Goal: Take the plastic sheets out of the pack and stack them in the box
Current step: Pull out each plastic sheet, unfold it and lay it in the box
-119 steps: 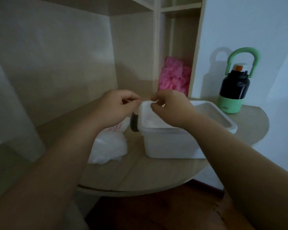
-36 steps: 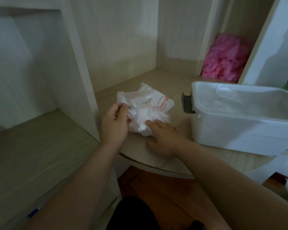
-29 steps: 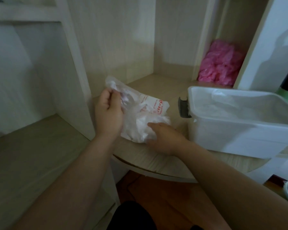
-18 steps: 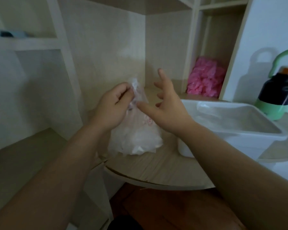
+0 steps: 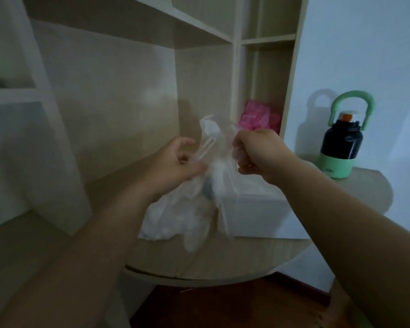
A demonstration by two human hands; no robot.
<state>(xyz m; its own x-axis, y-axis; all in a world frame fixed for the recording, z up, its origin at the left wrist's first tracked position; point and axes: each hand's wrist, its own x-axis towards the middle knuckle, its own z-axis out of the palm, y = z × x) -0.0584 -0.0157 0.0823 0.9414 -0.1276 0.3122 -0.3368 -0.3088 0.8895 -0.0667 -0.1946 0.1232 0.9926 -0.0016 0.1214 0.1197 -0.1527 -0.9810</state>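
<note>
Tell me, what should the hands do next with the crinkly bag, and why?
Probably pull the hands gently apart to open the pack at its mouth. The left hand and right hand each grip the plastic near its top, close together, and I cannot see a sheet pulled free. The box sits just behind.
</note>
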